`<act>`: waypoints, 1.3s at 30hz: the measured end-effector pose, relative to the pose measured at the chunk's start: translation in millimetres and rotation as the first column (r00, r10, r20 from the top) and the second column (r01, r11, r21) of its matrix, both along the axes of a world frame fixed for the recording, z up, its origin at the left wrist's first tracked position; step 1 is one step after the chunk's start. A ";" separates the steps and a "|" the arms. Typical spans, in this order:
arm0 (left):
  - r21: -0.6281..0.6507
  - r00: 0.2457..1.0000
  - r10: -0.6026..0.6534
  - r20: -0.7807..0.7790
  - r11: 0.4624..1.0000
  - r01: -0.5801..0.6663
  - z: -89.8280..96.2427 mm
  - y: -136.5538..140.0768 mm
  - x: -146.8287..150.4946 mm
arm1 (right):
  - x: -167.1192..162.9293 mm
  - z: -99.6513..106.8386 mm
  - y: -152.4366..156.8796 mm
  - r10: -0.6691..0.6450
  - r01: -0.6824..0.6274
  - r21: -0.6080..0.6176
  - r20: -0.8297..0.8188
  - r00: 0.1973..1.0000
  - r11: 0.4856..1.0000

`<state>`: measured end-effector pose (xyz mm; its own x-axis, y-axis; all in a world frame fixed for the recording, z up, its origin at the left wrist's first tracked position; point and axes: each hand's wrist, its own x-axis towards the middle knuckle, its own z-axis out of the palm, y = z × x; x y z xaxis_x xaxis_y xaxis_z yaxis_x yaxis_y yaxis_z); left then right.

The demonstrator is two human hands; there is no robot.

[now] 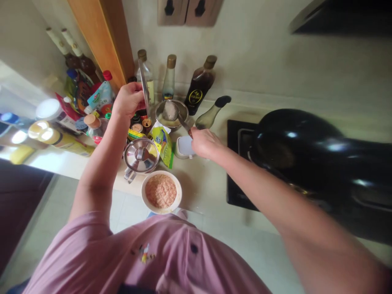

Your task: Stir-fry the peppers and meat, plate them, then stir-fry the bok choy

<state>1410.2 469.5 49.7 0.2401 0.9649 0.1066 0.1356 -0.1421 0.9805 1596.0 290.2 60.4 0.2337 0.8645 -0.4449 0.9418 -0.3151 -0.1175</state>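
My left hand [130, 99] is closed on the edge of a flat metal lid [144, 87], held upright and seen nearly edge-on. Just right of it stands a round steel pot [158, 107] near the wall. With its fingers wrapped round the handle, my right hand [203, 143] holds a metal spoon [170, 111] whose greyish-white bowl is over the pot's opening. Whether the spoon carries anything is unclear. Closer to me are a lidded steel pot [141, 156], a green-yellow packet [166, 146] and a small white-lidded box [184, 146]. A white bowl [177, 200] of minced pinkish meat [161, 190] sits near the counter's front edge.
Tall bottles, including a dark sauce bottle [197, 87], line the wall behind the pot. A green glass bottle [208, 117] leans out near my right hand. On the right, a black wok [294, 143] covers the stove [237, 163]. Bottles and packets crowd the left corner.
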 end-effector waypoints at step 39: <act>0.025 0.998 -0.043 -0.048 0.999 0.044 11.1 -20.2 -8.7 | 31.8 -17.5 17.2 -0.413 0.355 -0.232 -0.676 0.611 0.906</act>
